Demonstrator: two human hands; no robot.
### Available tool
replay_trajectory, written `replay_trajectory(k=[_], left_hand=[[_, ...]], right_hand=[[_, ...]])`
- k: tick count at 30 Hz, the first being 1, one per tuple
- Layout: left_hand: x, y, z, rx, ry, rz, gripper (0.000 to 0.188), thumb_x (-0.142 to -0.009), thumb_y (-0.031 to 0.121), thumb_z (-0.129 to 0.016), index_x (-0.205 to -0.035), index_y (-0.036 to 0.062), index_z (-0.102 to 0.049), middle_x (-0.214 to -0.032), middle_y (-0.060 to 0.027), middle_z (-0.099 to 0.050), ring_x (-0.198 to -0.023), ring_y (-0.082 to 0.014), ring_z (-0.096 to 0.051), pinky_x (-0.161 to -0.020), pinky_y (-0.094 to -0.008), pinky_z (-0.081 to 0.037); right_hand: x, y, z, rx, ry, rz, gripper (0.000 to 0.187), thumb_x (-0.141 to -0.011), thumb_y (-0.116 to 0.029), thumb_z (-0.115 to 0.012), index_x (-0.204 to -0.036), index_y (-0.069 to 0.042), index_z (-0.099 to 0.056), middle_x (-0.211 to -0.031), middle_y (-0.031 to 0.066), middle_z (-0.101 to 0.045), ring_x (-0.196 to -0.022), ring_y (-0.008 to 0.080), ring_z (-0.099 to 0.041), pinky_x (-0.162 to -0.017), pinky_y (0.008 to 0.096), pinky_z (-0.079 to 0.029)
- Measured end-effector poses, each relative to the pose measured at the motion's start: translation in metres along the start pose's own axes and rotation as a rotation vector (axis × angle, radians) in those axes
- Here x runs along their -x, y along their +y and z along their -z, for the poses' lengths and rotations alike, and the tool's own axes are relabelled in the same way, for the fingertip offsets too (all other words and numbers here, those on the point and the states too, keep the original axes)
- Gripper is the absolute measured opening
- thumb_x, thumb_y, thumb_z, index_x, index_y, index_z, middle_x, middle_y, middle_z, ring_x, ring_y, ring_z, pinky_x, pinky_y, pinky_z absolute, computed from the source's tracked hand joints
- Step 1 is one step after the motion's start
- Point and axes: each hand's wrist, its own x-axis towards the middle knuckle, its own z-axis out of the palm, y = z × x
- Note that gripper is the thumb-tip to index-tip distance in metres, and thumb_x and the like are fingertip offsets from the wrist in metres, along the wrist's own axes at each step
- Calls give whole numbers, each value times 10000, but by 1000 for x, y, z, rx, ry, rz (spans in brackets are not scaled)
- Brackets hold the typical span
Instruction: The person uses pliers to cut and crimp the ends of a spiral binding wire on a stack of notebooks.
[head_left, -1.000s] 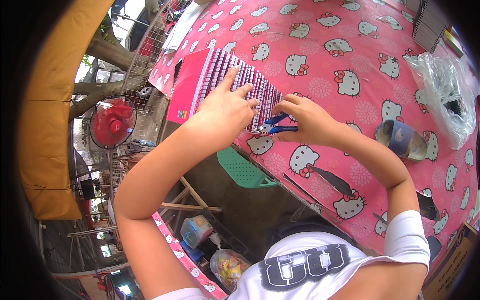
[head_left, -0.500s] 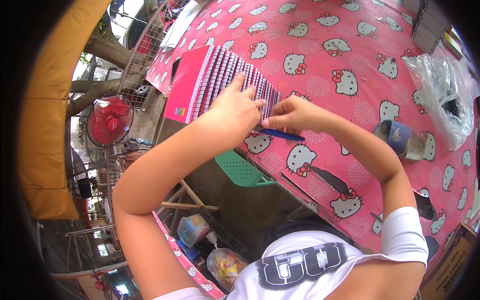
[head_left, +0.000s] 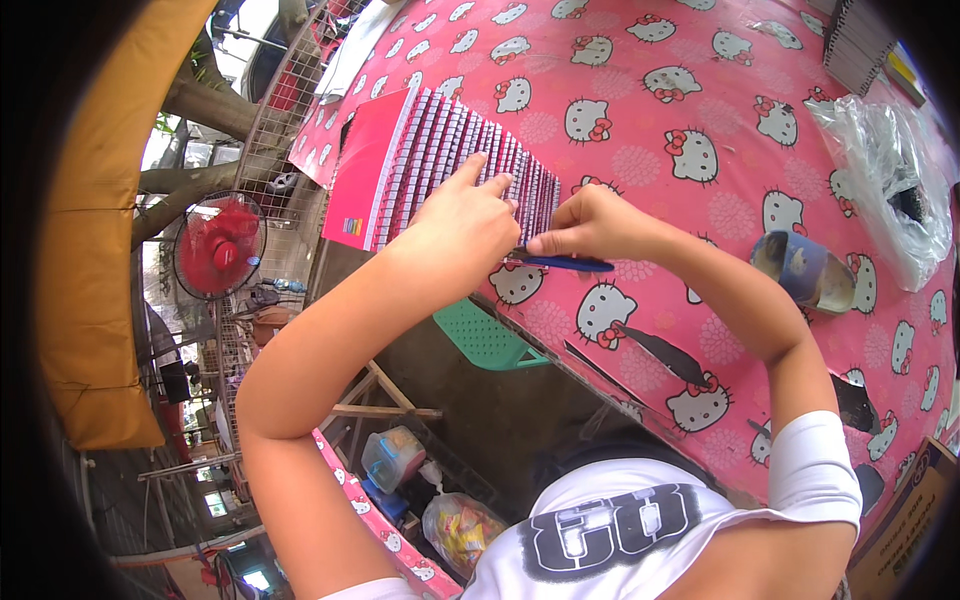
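A slanted row of spiral notebooks [head_left: 442, 140] with pink-red covers lies on the table, their bound edges fanned side by side. My left hand [head_left: 468, 215] rests over the coil bindings, fingers stretched and apart, its palm side hidden. At the near right end of the row, my right hand [head_left: 595, 225] is closed around a blue-handled tool [head_left: 572, 264]. The tool's dark tip is beside the last coils; it may be pliers, but the hand covers part of it.
A pink patterned cloth [head_left: 640, 130] covers the table. To the right are a blue-labelled cup [head_left: 803, 270], a clear plastic bag [head_left: 885, 190] and more spiral notebooks [head_left: 858, 45]. A dark blade-like piece [head_left: 665, 355] lies near the front edge. A green stool [head_left: 485, 335] stands below.
The tool's handle has swung slightly upward, and its dark tip shows more beside the coils. My left hand stays on the bindings. The whole view has shifted slightly.
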Motion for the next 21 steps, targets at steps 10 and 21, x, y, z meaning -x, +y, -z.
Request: replay_trajectory(k=[10, 21], left_hand=[[-2, 0, -4, -20, -39, -2, 343, -829, 122, -582, -1160, 131, -671, -1324, -3, -572, -1317, -223, -418, -1147, -470, -222], [-13, 2, 4, -31, -152, -18, 416, -760, 137, -667, -1175, 132, -663, -1332, -4, -566, -1334, -232, -400, -1128, -512, -226]], right_hand=[[13, 29, -16, 684, 506, 726, 493, -712, -392, -789, -1027, -60, -607, -965, 99, -596, -874, 273, -588, -740, 395, -463], [-5, 13, 1, -256, -95, -147, 425, -790, -402, -770, -781, 10, -668, -655, 112, -644, -546, 168, -650, -525, 307, -503]])
